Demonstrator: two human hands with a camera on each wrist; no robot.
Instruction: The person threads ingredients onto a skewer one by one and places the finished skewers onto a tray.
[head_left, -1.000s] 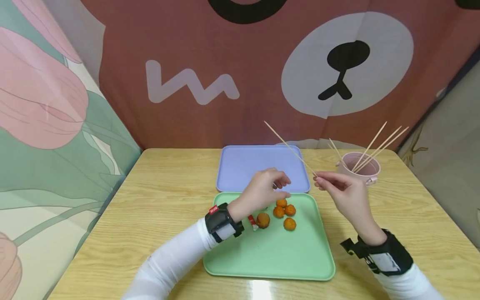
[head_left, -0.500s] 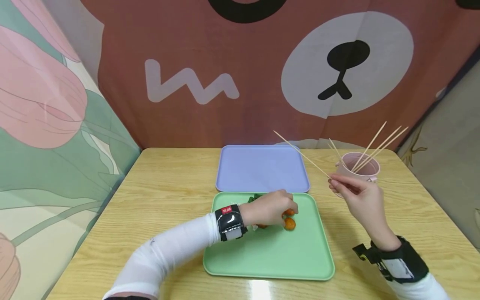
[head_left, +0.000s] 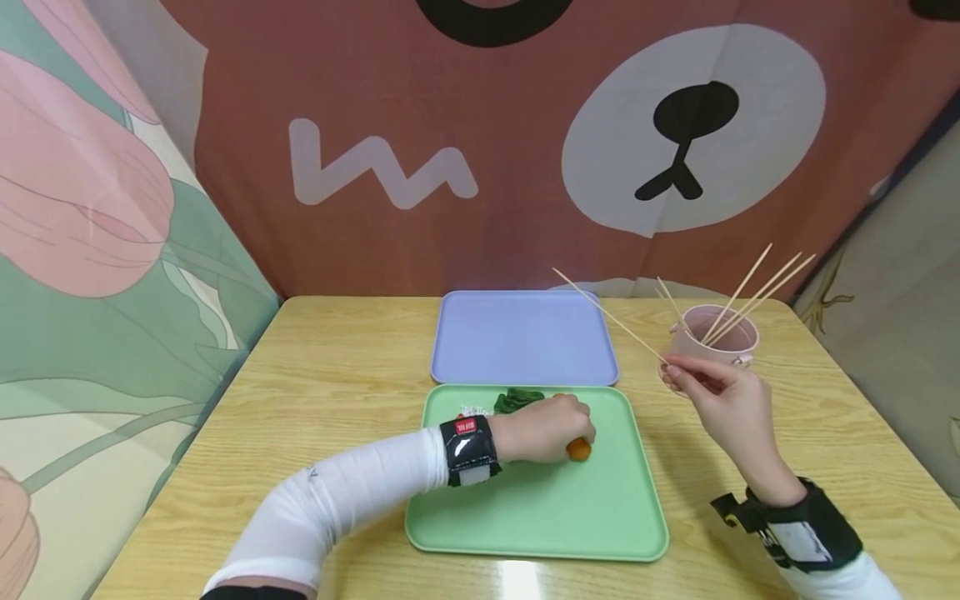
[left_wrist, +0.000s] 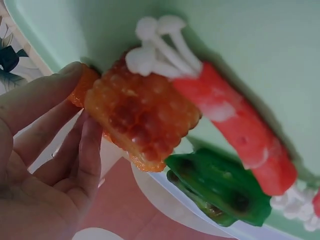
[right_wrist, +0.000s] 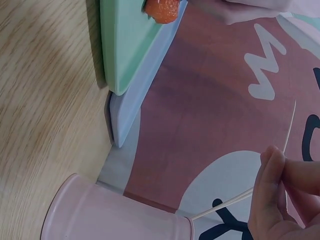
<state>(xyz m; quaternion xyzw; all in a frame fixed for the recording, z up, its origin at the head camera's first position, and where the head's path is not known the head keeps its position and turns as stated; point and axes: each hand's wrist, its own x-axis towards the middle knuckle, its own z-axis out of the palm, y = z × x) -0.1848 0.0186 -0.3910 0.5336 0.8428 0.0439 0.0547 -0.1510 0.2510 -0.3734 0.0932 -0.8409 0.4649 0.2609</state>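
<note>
My left hand (head_left: 543,429) reaches over the green tray (head_left: 525,525) with thumb and fingers closed about an orange ball (left_wrist: 86,86), which looks like a bumpy fish ball. A second orange ball (left_wrist: 145,162) and a larger brown, knobbly piece (left_wrist: 145,112) lie beside the fingers. Near them rest a red-and-white roll with white enoki mushrooms (left_wrist: 240,125) and a dark green pepper-like piece (left_wrist: 220,185). At the right, my right hand (head_left: 727,408) pinches a thin bamboo skewer (head_left: 607,314) near one end, its other end slanting up and left.
A lilac tray (head_left: 525,337) lies behind the green one, edges close together. Behind the right hand stands a pink bucket (head_left: 693,321) with several bamboo skewers (head_left: 757,300) leaning out. A printed cloth (head_left: 375,250) hangs along the table's back edge.
My left hand has come down from above the tray onto the orange balls, its fingers closing. The right hand has moved slightly right and down with the skewer.
</note>
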